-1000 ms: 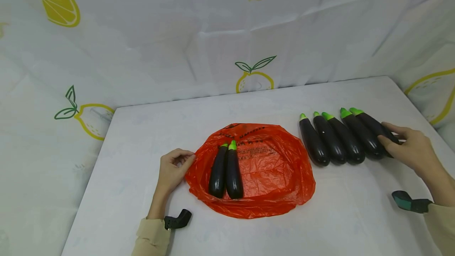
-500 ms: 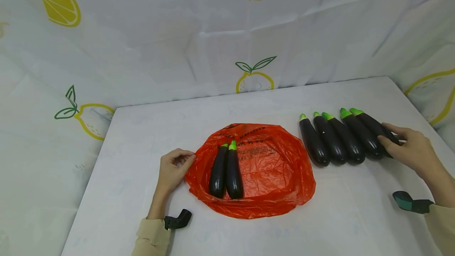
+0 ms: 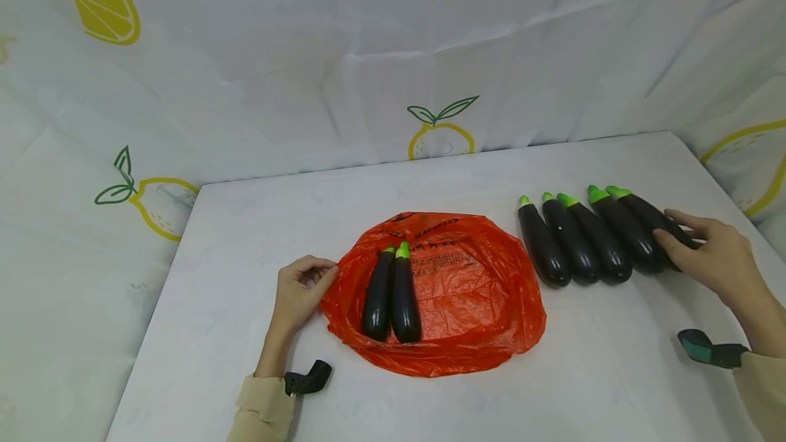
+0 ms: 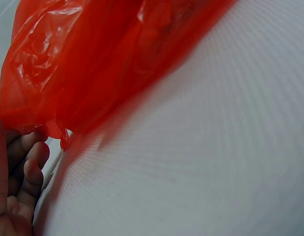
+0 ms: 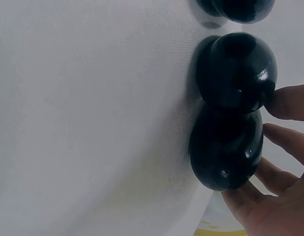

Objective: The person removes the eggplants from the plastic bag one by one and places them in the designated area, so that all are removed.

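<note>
In the head view my left hand point(image 3: 302, 292) pinches the left rim of a red plastic bag point(image 3: 454, 299) spread open on the table. Two dark eggplants point(image 3: 404, 299) with green stem ends lie side by side in the bag's left half. To the right of it, several more eggplants point(image 3: 543, 244) are lined up, stems pointing away. My right hand point(image 3: 715, 251) has its thumb and fingers around the rightmost eggplant point(image 3: 645, 213). In the right wrist view that eggplant point(image 5: 226, 150) leans against its neighbour point(image 5: 238, 73), and the thumb sits where the two meet.
The white table point(image 3: 258, 224) has its back edge against a hanging white cloth point(image 3: 276, 87) printed with lemons. A dark wrist mount point(image 3: 309, 378) sticks out from the left sleeve, another mount point(image 3: 711, 348) from the right one.
My right hand has shifted very slightly to the right, and the rightmost eggplant with it. My left hand and the bag have kept their places.
</note>
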Tool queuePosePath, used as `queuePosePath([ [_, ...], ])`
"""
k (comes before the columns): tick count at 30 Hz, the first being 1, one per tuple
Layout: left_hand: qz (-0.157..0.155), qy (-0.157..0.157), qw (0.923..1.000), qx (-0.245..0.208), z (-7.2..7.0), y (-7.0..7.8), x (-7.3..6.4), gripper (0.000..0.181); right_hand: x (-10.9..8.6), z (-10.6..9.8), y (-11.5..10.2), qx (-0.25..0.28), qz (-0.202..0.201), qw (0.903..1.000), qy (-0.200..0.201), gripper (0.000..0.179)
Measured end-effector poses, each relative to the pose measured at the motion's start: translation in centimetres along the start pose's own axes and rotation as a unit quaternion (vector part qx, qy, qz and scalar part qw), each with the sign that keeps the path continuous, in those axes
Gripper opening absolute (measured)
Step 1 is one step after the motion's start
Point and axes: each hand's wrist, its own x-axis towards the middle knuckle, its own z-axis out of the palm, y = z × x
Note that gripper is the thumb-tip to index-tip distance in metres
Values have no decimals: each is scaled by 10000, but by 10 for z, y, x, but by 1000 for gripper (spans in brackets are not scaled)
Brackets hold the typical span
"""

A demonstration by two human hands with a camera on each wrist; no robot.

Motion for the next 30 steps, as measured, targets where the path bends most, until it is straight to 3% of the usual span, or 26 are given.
queuePosePath([
  [15, 181, 6, 9998, -112, -1, -1, -1, 6, 0, -3, 0, -37, -67, 10000, 25, 52],
  [30, 46, 24, 10000, -62, -1, -2, 0, 10, -4, 1, 2, -144, -93, 9994, 311, 51],
])
